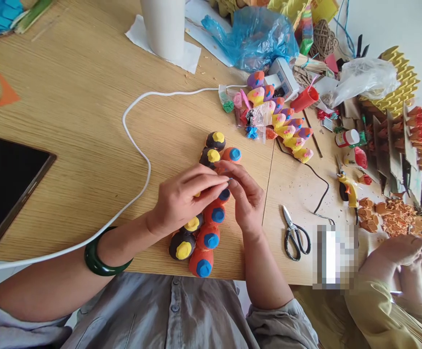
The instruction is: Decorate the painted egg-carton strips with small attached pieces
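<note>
Left hand (178,198) nearly closed, fingertips pinched together. Right hand (247,201) half-curled, thumb meeting left fingertips; grip on any small piece unclear. Both above black knobs with yellow tops (182,246) and orange knobs with blue tops (209,237), side by side on wooden table (87,111). Scissors (295,237) right of right forearm.

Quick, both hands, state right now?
Left hand: closed in a pinch; whether it holds anything can't be told.
Right hand: curled at the left's fingertips; grip can't be told.
</note>
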The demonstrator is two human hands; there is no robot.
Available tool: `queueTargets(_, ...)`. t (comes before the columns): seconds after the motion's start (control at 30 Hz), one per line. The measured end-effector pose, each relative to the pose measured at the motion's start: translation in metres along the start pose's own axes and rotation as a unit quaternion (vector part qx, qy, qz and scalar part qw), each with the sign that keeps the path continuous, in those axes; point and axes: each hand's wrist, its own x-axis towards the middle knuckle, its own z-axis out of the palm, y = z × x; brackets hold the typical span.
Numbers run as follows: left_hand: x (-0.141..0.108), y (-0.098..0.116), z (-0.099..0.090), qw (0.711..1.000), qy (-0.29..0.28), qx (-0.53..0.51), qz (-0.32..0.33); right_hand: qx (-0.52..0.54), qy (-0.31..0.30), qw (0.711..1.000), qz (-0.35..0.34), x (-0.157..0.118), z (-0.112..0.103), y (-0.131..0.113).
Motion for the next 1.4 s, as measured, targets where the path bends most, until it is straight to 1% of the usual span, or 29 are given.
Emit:
queueTargets(0.1,0.0,0.0,0.0,0.999,0.014,0.029,0.01,-0.01,0.006,1.0,-0.009,0.0,0.001,-0.002)
queueTargets(0.2,0.0,-0.001,0.0,0.999,-0.009,0.024,0.029,-0.016,-0.007,1.0,-0.023,0.0,0.002,-0.003)
queueTargets(0.23,0.0,-0.001,0.0,1.0,-0.009,0.017,0.022,-0.018,-0.006,1.0,-0.022,0.0,0.002,-0.003)
queueTargets(0.33,0.0,-0.002,-0.001,1.0,0.016,0.014,-0.008,-0.029,0.006,1.0,-0.007,-0.001,0.002,-0.003)
queueTargets(0.37,0.0,-0.002,-0.002,1.0,0.016,0.018,-0.008,-0.031,0.005,1.0,-0.005,-0.001,0.002,-0.003)
queueTargets(0.47,0.001,0.0,-0.002,1.0,-0.011,0.012,0.005,-0.025,-0.005,1.0,-0.017,-0.001,0.002,-0.001)
queueTargets(0.5,0.002,0.0,-0.002,1.0,-0.014,-0.001,-0.006,-0.021,-0.006,1.0,-0.02,0.0,0.002,-0.001)
queueTargets(0.53,0.004,0.001,-0.003,0.999,-0.009,-0.02,-0.031,-0.018,-0.004,1.0,-0.019,0.0,0.001,0.001)
queueTargets(0.57,0.006,0.002,-0.004,0.997,0.002,-0.043,-0.07,-0.014,-0.001,1.0,-0.017,0.0,0.001,0.002)
queueTargets(0.6,0.009,0.003,-0.005,0.99,0.014,-0.074,-0.117,-0.009,0.002,1.0,-0.014,0.0,0.0,0.003)
queueTargets(0.67,0.013,0.004,-0.006,0.964,0.026,-0.148,-0.219,0.001,0.001,1.0,-0.009,0.001,-0.001,0.007)
queueTargets(0.7,0.014,0.005,-0.007,0.945,0.021,-0.191,-0.265,0.007,0.0,1.0,-0.008,0.001,-0.002,0.008)
queueTargets(0.77,0.013,0.006,-0.007,0.902,-0.001,-0.275,-0.334,0.019,-0.002,1.0,-0.01,0.002,-0.004,0.01)
queueTargets(0.83,0.011,0.006,-0.005,0.861,-0.027,-0.345,-0.373,0.025,0.002,1.0,-0.012,0.002,-0.004,0.009)
queueTargets(0.87,0.009,0.007,-0.004,0.845,-0.037,-0.37,-0.384,0.027,0.003,1.0,-0.012,0.002,-0.005,0.009)
queueTargets(0.93,0.007,0.008,-0.003,0.828,-0.048,-0.399,-0.392,0.029,0.003,1.0,-0.009,0.002,-0.005,0.008)
queueTargets(1.0,0.008,0.01,-0.004,0.83,-0.054,-0.401,-0.385,0.027,0.005,1.0,-0.006,0.003,-0.005,0.007)
queueTargets(1.03,0.009,0.011,-0.004,0.838,-0.056,-0.393,-0.374,0.022,0.006,1.0,-0.005,0.003,-0.005,0.007)
queueTargets(1.1,0.012,0.013,-0.005,0.865,-0.054,-0.366,-0.338,0.006,0.006,1.0,-0.006,0.003,-0.005,0.008)
queueTargets(1.17,0.014,0.014,-0.007,0.889,-0.036,-0.334,-0.312,0.003,0.002,1.0,-0.01,0.003,-0.006,0.009)
queueTargets(1.2,0.015,0.014,-0.007,0.895,-0.024,-0.321,-0.309,0.009,-0.001,1.0,-0.01,0.003,-0.006,0.01)
queueTargets(1.23,0.016,0.014,-0.007,0.897,-0.014,-0.314,-0.312,0.017,-0.004,1.0,-0.009,0.003,-0.006,0.01)
queueTargets(1.3,0.016,0.014,-0.008,0.891,-0.01,-0.318,-0.325,0.03,-0.007,0.999,-0.009,0.003,-0.006,0.01)
queueTargets(1.4,0.015,0.014,-0.007,0.873,-0.031,-0.352,-0.337,0.026,-0.001,1.0,-0.014,0.003,-0.006,0.011)
